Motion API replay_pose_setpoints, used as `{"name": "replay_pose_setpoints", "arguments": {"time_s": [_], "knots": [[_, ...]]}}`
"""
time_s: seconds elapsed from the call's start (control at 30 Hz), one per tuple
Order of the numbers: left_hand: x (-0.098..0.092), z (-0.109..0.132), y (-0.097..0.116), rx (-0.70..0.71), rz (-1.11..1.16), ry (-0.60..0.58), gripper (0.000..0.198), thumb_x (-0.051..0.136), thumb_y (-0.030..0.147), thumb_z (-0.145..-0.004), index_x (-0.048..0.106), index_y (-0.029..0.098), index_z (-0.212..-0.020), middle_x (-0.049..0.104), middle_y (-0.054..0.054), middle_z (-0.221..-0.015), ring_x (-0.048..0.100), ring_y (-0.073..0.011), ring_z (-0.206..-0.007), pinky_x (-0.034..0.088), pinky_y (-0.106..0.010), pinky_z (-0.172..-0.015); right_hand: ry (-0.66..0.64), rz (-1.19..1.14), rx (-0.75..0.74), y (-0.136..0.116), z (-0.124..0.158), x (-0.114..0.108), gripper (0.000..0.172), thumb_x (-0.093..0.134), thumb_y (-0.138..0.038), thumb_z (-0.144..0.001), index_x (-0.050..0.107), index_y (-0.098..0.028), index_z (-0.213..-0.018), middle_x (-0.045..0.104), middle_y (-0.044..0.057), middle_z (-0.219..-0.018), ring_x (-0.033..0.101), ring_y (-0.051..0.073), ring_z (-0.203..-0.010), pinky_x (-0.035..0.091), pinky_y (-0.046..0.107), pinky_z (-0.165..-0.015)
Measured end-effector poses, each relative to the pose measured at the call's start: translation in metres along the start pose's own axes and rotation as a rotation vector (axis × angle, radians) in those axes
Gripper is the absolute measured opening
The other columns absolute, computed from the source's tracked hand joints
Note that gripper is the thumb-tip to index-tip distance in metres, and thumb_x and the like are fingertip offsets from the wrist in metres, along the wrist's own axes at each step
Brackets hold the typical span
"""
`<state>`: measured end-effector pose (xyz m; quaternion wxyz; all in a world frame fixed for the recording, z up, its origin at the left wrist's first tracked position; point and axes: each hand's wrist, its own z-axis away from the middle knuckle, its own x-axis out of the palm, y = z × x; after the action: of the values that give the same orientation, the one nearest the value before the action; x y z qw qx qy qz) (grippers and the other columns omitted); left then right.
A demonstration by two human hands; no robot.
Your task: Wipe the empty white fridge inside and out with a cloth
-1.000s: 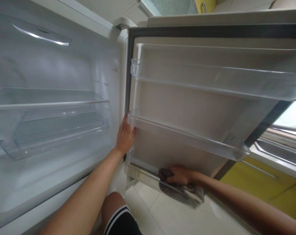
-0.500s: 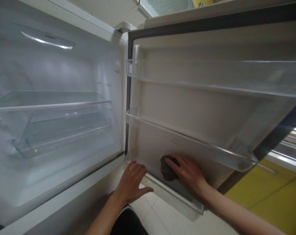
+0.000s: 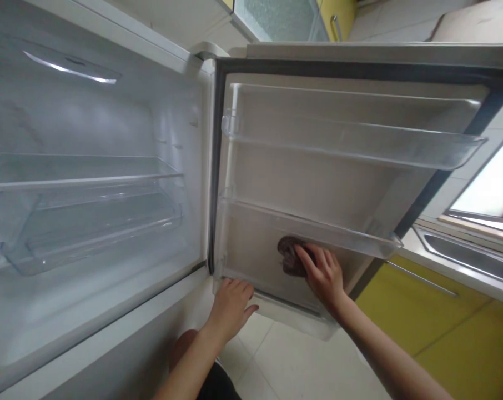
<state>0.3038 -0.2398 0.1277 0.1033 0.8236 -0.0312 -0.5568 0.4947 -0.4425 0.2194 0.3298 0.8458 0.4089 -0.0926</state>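
Note:
My right hand [image 3: 324, 273] is closed on a dark brown cloth [image 3: 292, 256], pressing it against the inner panel of the open fridge door [image 3: 255, 239]. The cloth is bunched up and lies between the middle and bottom door shelves. My left hand [image 3: 234, 305] has its fingers hooked over the hinge-side end of the clear bottom door shelf [image 3: 291, 315], with the thumb held apart. Its fingertips are partly hidden behind the rim. Above the cloth runs the clear middle door shelf [image 3: 313, 225].
On the left is the lit fridge compartment [image 3: 89, 128] with a glass shelf [image 3: 80, 166] and a clear drawer [image 3: 105, 233]. A clear top door shelf [image 3: 343, 141] spans the door. Yellow cabinets [image 3: 418, 311] and a metal sink [image 3: 472, 255] stand to the right.
The door appears swung wider, showing more of its far edge and the sink. My right hand and the cloth are slightly higher on the panel. My left hand stays at the bottom shelf.

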Motion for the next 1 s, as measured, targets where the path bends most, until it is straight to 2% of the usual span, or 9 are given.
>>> {"name": "replay_pose_setpoints", "arguments": {"time_s": [0.07, 0.17, 0.23, 0.3, 0.4, 0.47, 0.63, 0.83, 1.0], "knots": [[-0.001, -0.008, 0.003, 0.008, -0.025, -0.022, 0.023, 0.08, 0.038, -0.094, 0.07, 0.024, -0.108, 0.077, -0.002, -0.111, 0.07, -0.0268, -0.11, 0.044, -0.044, -0.095, 0.012, -0.037, 0.007, 0.002, -0.003, 0.012, 0.033, 0.057, -0.009, -0.103, 0.069, -0.018, -0.132, 0.072, 0.014, -0.119, 0.062, 0.025, -0.104, 0.047, 0.036, -0.089], [-0.005, -0.019, 0.0, 0.047, -0.065, -0.045, 0.019, 0.078, 0.025, -0.093, 0.07, 0.025, -0.11, 0.077, -0.002, -0.108, 0.071, -0.0255, -0.108, 0.045, -0.042, -0.094, -0.19, -0.201, -0.217, -0.005, -0.007, 0.035, 0.026, 0.058, -0.01, -0.101, 0.071, -0.019, -0.121, 0.074, 0.009, -0.107, 0.062, 0.022, -0.093, 0.047, 0.033, -0.081], [-0.007, -0.022, -0.005, 0.054, -0.105, -0.043, 0.02, 0.072, 0.017, -0.095, 0.069, 0.025, -0.114, 0.076, -0.004, -0.107, 0.071, -0.0258, -0.107, 0.046, -0.044, -0.099, -0.275, -0.246, -0.195, -0.007, -0.009, 0.045, 0.028, 0.062, -0.011, -0.095, 0.069, -0.02, -0.121, 0.072, 0.008, -0.102, 0.061, 0.023, -0.089, 0.047, 0.034, -0.078], [-0.007, -0.022, -0.01, 0.032, -0.145, -0.023, 0.023, 0.068, 0.015, -0.097, 0.068, 0.023, -0.118, 0.075, -0.006, -0.11, 0.07, -0.0272, -0.109, 0.045, -0.046, -0.103, -0.176, -0.227, 0.072, -0.005, -0.013, 0.052, 0.039, 0.064, -0.013, -0.091, 0.065, -0.019, -0.129, 0.07, 0.011, -0.11, 0.061, 0.027, -0.098, 0.049, 0.036, -0.085], [-0.004, -0.021, -0.015, -0.001, -0.181, 0.004, 0.025, 0.068, 0.016, -0.097, 0.066, 0.023, -0.121, 0.074, -0.007, -0.114, 0.068, -0.028, -0.111, 0.048, -0.045, -0.097, 0.151, -0.221, 0.572, -0.01, -0.024, 0.067, 0.047, 0.061, -0.017, -0.088, 0.058, -0.019, -0.135, 0.064, 0.015, -0.121, 0.058, 0.032, -0.111, 0.051, 0.045, -0.099], [0.001, -0.022, -0.014, -0.016, -0.199, 0.015, 0.025, 0.066, 0.014, -0.097, 0.066, 0.023, -0.121, 0.073, -0.006, -0.113, 0.067, -0.0271, -0.11, 0.049, -0.043, -0.093, 0.229, -0.335, 0.717, -0.026, -0.037, 0.084, 0.051, 0.059, -0.017, -0.085, 0.054, -0.018, -0.136, 0.063, 0.015, -0.121, 0.058, 0.032, -0.113, 0.052, 0.048, -0.102], [0.013, -0.027, -0.011, -0.033, -0.242, 0.029, 0.026, 0.057, 0.013, -0.102, 0.067, 0.02, -0.125, 0.074, -0.008, -0.109, 0.067, -0.0263, -0.104, 0.049, -0.043, -0.088, -0.137, -0.734, 0.488, -0.084, -0.088, 0.116, 0.053, 0.058, -0.008, -0.077, 0.059, -0.022, -0.128, 0.066, 0.011, -0.119, 0.061, 0.028, -0.112, 0.054, 0.041, -0.101], [0.017, -0.027, -0.016, -0.032, -0.244, 0.043, 0.019, 0.061, 0.014, -0.1, 0.071, 0.02, -0.114, 0.076, -0.007, -0.113, 0.068, -0.0253, -0.106, 0.05, -0.042, -0.087, 0.336, -0.769, 0.87, -0.13, -0.14, 0.129, 0.052, 0.058, -0.018, -0.086, 0.049, -0.018, -0.138, 0.062, 0.016, -0.128, 0.059, 0.029, -0.121, 0.051, 0.048, -0.111], [0.014, -0.024, -0.018, -0.042, -0.241, 0.043, 0.022, 0.061, 0.013, -0.1, 0.069, 0.021, -0.119, 0.075, -0.008, -0.111, 0.068, -0.0257, -0.105, 0.048, -0.042, -0.086, 0.045, -0.838, 0.644, -0.124, -0.128, 0.122, 0.06, 0.058, -0.01, -0.078, 0.054, -0.018, -0.138, 0.063, 0.015, -0.129, 0.06, 0.028, -0.122, 0.052, 0.042, -0.109]]}}
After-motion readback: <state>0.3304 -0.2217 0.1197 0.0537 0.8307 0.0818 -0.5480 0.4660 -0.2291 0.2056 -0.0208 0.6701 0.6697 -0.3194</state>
